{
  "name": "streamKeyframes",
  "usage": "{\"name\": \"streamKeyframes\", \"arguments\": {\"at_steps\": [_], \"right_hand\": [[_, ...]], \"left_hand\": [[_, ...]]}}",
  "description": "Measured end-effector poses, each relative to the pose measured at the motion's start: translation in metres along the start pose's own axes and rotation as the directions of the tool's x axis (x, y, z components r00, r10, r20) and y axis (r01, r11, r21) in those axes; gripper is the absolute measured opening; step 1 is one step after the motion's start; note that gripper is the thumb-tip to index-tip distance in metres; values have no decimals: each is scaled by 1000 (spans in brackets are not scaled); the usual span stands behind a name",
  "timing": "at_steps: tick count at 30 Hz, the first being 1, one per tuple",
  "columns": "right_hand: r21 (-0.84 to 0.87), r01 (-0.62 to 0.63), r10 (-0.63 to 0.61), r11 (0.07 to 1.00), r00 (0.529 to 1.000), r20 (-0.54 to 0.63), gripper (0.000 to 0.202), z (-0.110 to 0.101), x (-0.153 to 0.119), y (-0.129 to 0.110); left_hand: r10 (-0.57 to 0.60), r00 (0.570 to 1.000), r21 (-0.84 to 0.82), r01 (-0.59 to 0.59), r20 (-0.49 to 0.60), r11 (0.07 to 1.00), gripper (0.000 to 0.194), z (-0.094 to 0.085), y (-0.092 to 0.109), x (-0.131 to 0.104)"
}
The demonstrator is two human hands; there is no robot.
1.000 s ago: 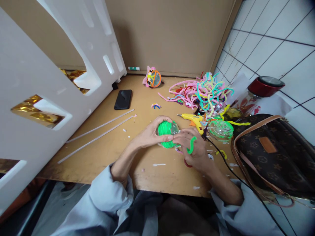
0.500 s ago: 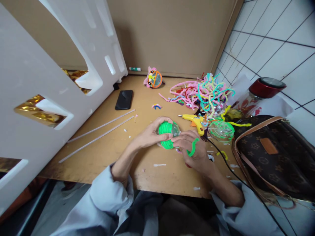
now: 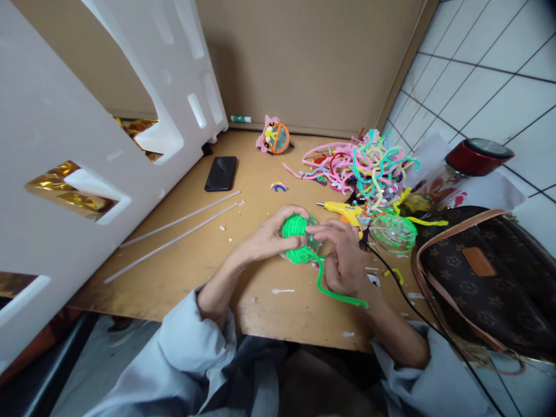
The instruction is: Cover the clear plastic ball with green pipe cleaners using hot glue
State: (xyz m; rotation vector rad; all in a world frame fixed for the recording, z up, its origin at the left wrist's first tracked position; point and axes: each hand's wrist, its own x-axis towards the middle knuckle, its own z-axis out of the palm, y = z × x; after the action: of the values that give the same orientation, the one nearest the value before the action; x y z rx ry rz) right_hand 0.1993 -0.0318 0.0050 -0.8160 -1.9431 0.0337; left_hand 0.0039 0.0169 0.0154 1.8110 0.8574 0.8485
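My left hand (image 3: 280, 234) is closed around a clear ball (image 3: 313, 243) wrapped in coils of green pipe cleaner (image 3: 296, 238). Its thumb presses across the coils, and the ball's right side stays bare. My right hand (image 3: 343, 252) reaches in from the right, its forefinger stretched out to touch the bare side while other fingers curl. From the underside of the ball, the loose green tail (image 3: 324, 286) hangs free and bends right, below the right hand. A yellow glue gun (image 3: 341, 209) lies just beyond that hand. Beside it rests another clear ball with green strands (image 3: 393, 233).
Pipe cleaners (image 3: 360, 165) are heaped at the back right, near a red-lidded bottle (image 3: 475, 156) and a brown bag (image 3: 482, 289). A black phone (image 3: 220, 174), two white sticks (image 3: 174, 240) and a decorated ball (image 3: 275, 136) lie farther off. A white plastic panel (image 3: 143, 156) stands left.
The green tail, which curled over the back of my right hand, now hangs below it. My right fingers have lifted and straightened somewhat; the left grip stays the same.
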Motion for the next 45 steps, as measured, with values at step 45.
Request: {"name": "streamKeyframes", "arguments": {"at_steps": [45], "right_hand": [[-28,-79,80,997,995,64,47,-1,1,1]], "left_hand": [[7,1000,6,-7,0,1000,42,2,-1,0]]}}
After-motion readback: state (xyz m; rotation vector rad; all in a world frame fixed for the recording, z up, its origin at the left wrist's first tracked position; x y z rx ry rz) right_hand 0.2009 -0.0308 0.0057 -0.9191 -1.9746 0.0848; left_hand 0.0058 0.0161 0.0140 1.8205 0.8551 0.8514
